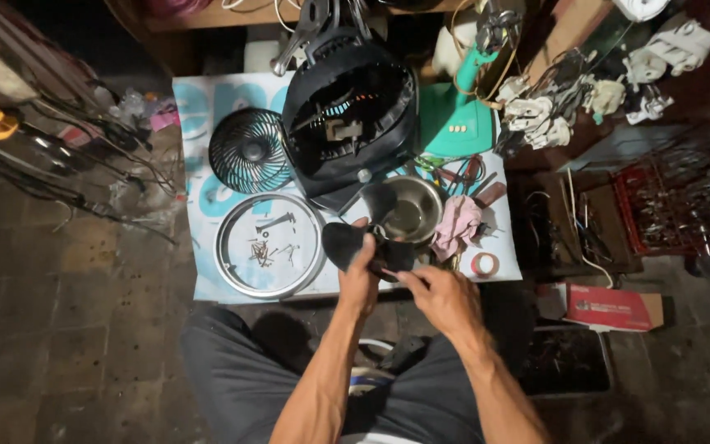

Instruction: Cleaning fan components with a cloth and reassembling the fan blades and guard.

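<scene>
My left hand [360,278] grips a black fan blade [347,243] by its hub, holding it above the mat's near edge. My right hand [447,296] pinches the same blade from the right side, fingertips at its centre. Just beyond the blade stands a small steel bowl [408,210]. The black fan housing [351,123] sits farther back, opened up, with the black front grille [248,150] lying to its left.
A metal ring tray [232,271] holds several screws at the left of the white-and-blue mat [199,197]. A pink rag [459,224], a tape roll [484,264], a teal fan base [454,115], a red box [614,307] and wire tangles lie around.
</scene>
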